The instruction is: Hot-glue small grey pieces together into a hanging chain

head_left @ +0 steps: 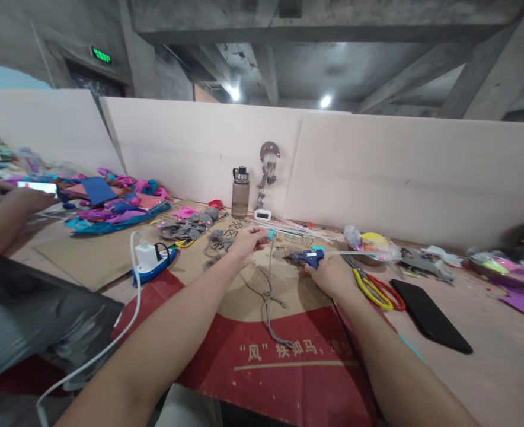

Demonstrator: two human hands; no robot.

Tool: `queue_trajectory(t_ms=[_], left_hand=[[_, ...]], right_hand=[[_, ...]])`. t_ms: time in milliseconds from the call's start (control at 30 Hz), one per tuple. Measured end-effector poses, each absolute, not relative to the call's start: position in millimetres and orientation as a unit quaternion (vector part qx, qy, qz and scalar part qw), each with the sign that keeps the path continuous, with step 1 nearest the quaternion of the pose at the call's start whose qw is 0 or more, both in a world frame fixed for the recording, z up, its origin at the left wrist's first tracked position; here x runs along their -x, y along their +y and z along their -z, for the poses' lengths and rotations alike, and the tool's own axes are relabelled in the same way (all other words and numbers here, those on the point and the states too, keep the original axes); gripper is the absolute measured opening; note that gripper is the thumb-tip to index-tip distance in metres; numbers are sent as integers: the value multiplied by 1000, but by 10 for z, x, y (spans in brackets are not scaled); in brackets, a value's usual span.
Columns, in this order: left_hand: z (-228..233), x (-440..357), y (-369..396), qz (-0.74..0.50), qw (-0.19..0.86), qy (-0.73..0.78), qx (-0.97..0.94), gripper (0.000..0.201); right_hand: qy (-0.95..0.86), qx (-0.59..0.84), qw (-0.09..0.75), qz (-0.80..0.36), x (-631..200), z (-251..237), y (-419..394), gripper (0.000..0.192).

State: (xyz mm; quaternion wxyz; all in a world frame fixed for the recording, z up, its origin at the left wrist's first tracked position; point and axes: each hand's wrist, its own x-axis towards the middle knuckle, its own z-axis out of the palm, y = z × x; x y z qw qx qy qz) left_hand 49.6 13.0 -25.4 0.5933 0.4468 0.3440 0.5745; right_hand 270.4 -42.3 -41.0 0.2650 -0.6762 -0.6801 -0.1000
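My left hand pinches a small turquoise piece between thumb and fingertips, above the cardboard. A grey cord runs down from near that piece and lies in loose, knotted strands on the cardboard sheet. In my right hand is a blue hot glue gun, its dark nozzle aimed left, short of the left hand. A long whitish glue stick sticks out of its back. More grey yarn sits just left of my left hand.
Right of my right hand lie red-and-yellow-handled scissors and a black phone. A water bottle stands by the partition, near a hanging grey moon ornament. A white charger is plugged in at left. Another person's hand holds a lit phone.
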Motion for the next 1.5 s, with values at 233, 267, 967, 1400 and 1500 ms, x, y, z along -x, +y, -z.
queue_trajectory(t_ms=[233,267,967,1400,1500], left_hand=[[285,-580,71,-546,570,354,-503,25],[284,-599,48,-541,560,354,-518,25],[248,-693,-130,-470,521,319,-637,28],[262,-692,-97,-495,593,322,-547,35],[280,-690,-78,-497,588,317,-554,34]], right_hand=[[-673,641,351,117,-2665,326,-392,18],[-691,604,393,61,-2611,295,-400,16],[-706,506,484,-102,-2344,176,-567,16],[-692,520,498,-53,-2265,203,-609,11],[-684,503,517,-110,-2247,239,-581,6]])
